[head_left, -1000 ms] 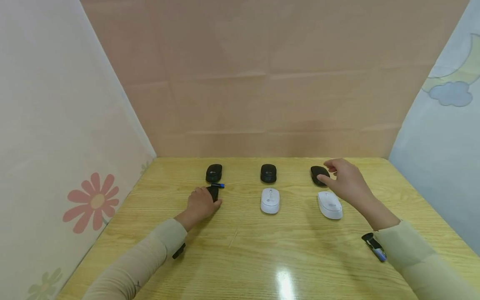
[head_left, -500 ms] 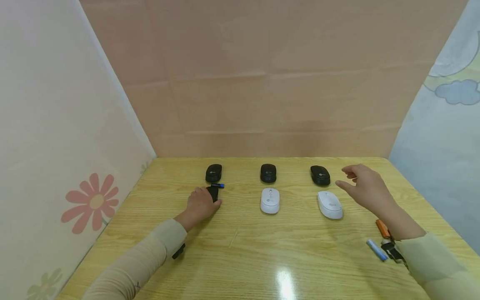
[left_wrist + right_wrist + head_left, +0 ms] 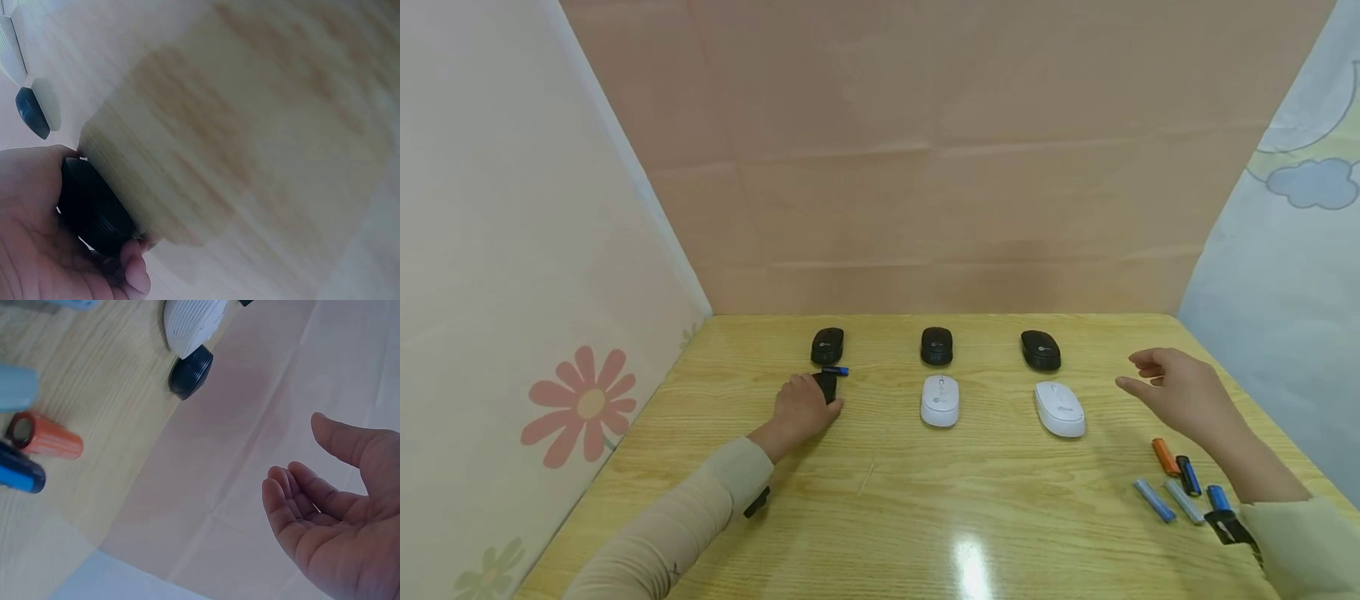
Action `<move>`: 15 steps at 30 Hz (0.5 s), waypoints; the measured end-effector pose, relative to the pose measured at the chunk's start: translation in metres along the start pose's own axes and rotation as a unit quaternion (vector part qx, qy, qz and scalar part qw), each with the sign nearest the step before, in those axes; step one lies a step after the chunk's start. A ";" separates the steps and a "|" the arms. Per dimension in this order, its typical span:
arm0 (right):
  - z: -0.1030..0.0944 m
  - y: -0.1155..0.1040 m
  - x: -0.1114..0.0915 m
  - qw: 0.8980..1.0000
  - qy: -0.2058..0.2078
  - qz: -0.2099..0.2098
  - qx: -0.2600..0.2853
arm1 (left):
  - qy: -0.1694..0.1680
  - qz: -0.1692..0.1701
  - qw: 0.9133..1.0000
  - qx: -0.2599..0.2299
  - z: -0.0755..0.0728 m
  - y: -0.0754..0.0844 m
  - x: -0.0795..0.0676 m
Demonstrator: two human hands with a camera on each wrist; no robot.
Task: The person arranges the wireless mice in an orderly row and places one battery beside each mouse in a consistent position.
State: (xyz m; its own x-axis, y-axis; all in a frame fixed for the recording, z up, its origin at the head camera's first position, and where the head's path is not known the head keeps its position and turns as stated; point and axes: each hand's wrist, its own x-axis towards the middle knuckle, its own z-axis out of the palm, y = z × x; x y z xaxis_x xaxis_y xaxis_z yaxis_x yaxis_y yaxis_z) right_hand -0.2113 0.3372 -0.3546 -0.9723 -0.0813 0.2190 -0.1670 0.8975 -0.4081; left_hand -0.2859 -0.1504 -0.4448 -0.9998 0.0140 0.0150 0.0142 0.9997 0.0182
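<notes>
My left hand (image 3: 805, 408) grips a black computer mouse (image 3: 826, 385) at the left of the wooden table. In the left wrist view, thumb and fingers hold this black mouse (image 3: 97, 203) by its two sides. Just beyond it lies a dark battery with a blue end (image 3: 835, 372). My right hand (image 3: 1187, 396) hovers at the right with nothing in it, its fingers loosely bent and the thumb apart. Nearest to it are an orange battery (image 3: 1165, 457), a black-and-blue battery (image 3: 1188, 475), a light blue battery (image 3: 1153, 500), a grey battery (image 3: 1184, 502) and a blue battery (image 3: 1219, 497).
Black mice stand along the back: left mouse (image 3: 827, 345), middle mouse (image 3: 937, 345), right mouse (image 3: 1041, 350). In front are a white mouse (image 3: 940, 400) at the centre and another white mouse (image 3: 1061, 408) farther right. A brown back panel (image 3: 925, 208) rises behind the table.
My right hand has moved from beside the back right black mouse to the right and nearer to me, empty. Batteries that the right arm covered now show. The left hand stays put.
</notes>
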 end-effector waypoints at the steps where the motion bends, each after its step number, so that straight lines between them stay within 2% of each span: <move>1: -0.001 0.003 -0.002 1.000 -0.001 0.003 0.002 | -0.001 0.000 1.000 -0.001 0.000 0.000 0.000; 15: -0.010 0.040 -0.026 0.999 -0.023 0.030 -0.015 | -0.010 -0.003 1.000 0.000 -0.004 0.001 -0.001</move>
State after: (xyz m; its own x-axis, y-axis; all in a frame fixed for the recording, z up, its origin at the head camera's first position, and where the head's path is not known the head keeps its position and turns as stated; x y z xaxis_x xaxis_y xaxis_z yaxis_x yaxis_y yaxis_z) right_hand -0.1906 0.3790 -0.3681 -0.9869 -0.0464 0.1545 -0.1043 0.9143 -0.3915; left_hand -0.2847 -0.1497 -0.4409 -1.0000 0.0083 -0.0051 0.0082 0.9998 0.0189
